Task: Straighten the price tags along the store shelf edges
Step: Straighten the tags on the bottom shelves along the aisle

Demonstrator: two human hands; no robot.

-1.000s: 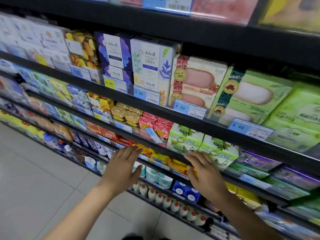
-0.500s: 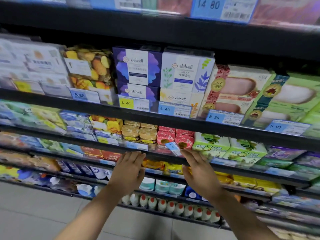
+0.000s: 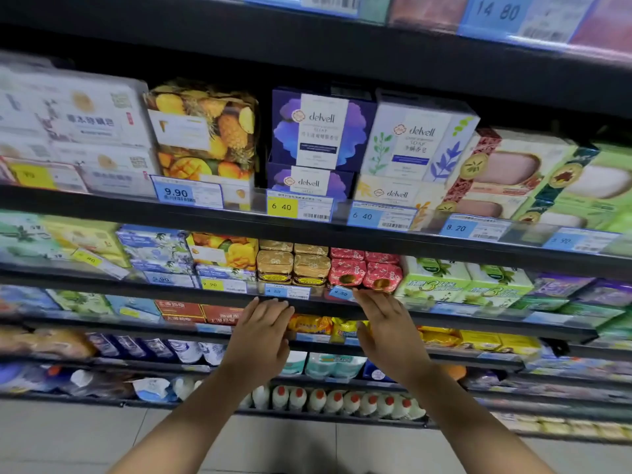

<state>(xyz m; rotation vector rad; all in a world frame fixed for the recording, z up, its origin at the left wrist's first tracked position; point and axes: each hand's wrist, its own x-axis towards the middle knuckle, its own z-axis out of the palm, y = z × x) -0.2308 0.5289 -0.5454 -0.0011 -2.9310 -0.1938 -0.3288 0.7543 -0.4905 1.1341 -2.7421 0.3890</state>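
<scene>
A small blue price tag (image 3: pixel 340 293) reading 4.50 sits tilted on the black shelf edge (image 3: pixel 478 318), below red soap packs (image 3: pixel 364 272). My right hand (image 3: pixel 384 331) reaches up with straight fingers, its fingertips touching the shelf edge right beside that tag. My left hand (image 3: pixel 261 336) lies flat with fingers extended, fingertips on the same edge just under a level blue 4.50 tag (image 3: pixel 286 291). Neither hand holds anything.
The shelf above carries soap boxes with tags 9.90 (image 3: pixel 186 194), yellow 6.40 (image 3: pixel 298 207), blue 6.40 (image 3: pixel 379 217) and 8.20 (image 3: pixel 473 229). Lower shelves hold packets and white bottles (image 3: pixel 342 401). Grey tiled floor (image 3: pixel 51 436) lies below.
Both hands rose from below the shelf to its edge. The view swung left and closer. The tilted blue tag now sits at my right fingertips.
</scene>
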